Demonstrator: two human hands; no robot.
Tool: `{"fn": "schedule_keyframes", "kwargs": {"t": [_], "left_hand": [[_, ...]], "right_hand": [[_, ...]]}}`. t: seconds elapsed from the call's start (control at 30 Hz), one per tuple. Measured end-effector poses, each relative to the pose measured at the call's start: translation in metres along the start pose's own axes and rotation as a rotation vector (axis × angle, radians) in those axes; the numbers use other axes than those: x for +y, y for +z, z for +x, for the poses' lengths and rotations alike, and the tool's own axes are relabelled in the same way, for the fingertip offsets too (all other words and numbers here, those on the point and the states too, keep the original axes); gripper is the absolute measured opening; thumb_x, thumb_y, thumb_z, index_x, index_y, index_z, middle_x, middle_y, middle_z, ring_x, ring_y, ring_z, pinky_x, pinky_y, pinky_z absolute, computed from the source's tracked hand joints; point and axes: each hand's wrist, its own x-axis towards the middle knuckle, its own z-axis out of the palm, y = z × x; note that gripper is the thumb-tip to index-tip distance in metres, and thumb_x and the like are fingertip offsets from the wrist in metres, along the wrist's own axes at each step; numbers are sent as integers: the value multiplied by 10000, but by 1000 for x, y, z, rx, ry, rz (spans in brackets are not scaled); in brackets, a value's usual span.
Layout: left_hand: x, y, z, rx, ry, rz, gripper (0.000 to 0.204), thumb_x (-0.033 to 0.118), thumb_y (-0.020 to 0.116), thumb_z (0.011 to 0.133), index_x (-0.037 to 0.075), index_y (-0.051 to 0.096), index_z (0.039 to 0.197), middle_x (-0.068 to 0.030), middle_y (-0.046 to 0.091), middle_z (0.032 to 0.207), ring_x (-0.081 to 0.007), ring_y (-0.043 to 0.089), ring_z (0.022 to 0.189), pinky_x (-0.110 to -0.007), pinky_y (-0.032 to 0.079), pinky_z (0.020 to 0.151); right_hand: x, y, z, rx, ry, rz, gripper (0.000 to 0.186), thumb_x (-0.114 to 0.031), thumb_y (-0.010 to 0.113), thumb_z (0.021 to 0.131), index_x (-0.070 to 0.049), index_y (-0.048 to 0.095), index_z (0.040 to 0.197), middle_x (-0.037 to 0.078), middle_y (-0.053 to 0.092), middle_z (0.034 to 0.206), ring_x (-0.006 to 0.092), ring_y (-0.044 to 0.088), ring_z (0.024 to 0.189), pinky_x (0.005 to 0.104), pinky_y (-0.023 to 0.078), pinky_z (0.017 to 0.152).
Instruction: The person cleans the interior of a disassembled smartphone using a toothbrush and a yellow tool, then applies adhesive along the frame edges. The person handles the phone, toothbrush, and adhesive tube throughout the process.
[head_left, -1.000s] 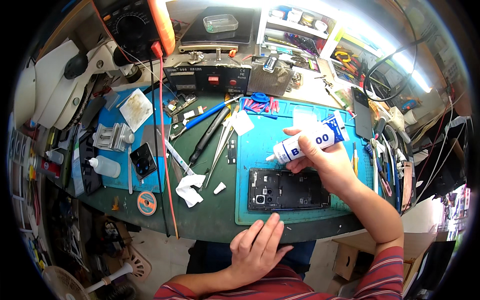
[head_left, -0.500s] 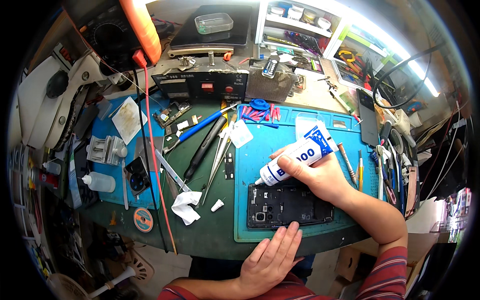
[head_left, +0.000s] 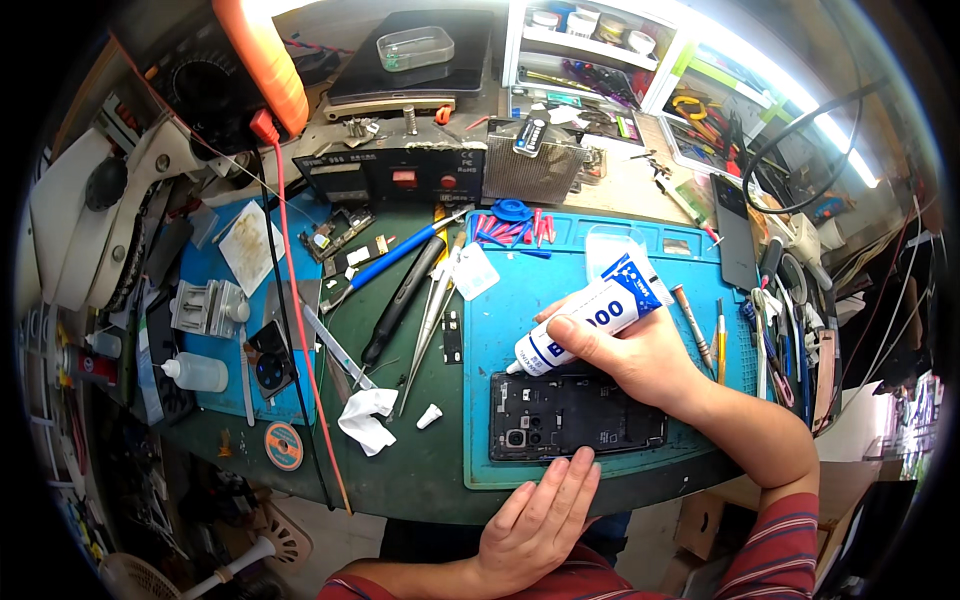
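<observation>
Right hand [head_left: 640, 355], centre-right of frame, grips glue tube [head_left: 585, 318], nozzle down at top-left edge of opened phone [head_left: 577, 415] on blue mat [head_left: 520, 300]. Left hand [head_left: 540, 515] flat, fingers spread, steadying phone's lower edge. Gluing step; next needs gentle squeeze along frame.

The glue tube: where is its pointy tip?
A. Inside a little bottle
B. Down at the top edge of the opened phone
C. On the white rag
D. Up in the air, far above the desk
B: the right hand tilts the glue tube so its tip comes down at the top edge of the opened phone on the blue mat.
</observation>
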Motion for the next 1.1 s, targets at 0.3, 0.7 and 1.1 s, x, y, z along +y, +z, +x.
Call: {"fn": "schedule_keyframes", "kwargs": {"t": [0.3,0.7,1.1], "left_hand": [[0,-3,1,-5,5,2,481,430,644,930,115,672,1292,-27,657,1374,-162,556,1300,-337,306,1093],[0,-1,1,-6,5,-6,469,411,640,935,109,669,1293,-36,662,1369,-166,560,1298,-335,306,1088],[1,0,2,15,-9,-23,464,417,668,921,98,681,1259,-38,674,1348,-175,570,1282,-332,329,1066]], "right_hand": [[2,-3,-1,9,29,-2,243,-225,769,936,-20,736,1063,60,750,986,134,710,910,284,569,797],[2,-6,-1,16,32,2,255,-237,773,933,-19,740,1059,63,752,983,134,714,908,281,572,800],[5,-11,-3,16,16,14,267,-251,777,930,-16,737,1051,59,752,958,132,714,877,282,576,778]]}}
